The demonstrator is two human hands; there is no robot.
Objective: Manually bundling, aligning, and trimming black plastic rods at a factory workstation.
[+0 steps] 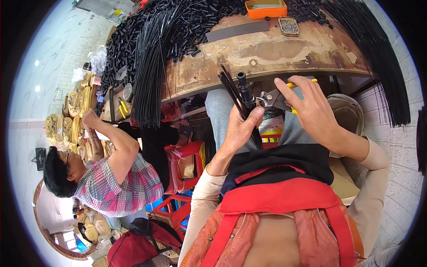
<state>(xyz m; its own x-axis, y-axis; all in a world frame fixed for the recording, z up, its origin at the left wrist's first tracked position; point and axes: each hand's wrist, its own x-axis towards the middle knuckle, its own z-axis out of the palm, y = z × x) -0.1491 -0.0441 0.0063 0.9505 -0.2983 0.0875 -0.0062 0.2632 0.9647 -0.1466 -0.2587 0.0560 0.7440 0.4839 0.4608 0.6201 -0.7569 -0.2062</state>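
Observation:
My left hand is closed around a few thin black rods and a black tubular plastic part with a round open top. In my right hand is a pair of pliers with yellow handles and a metal head. The jaws of the pliers meet a short, light-coloured piece beside the black part, near my left thumb. Whether the jaws are fully closed on that piece is too small to tell. Both hands are over my lap, just in front of the table edge.
The wooden table bears a heap of small black tubular parts, a grey strip, an orange box and a small tin. Bundles of black rods hang over its edge. Left of me sits a co-worker near other yellow-handled pliers.

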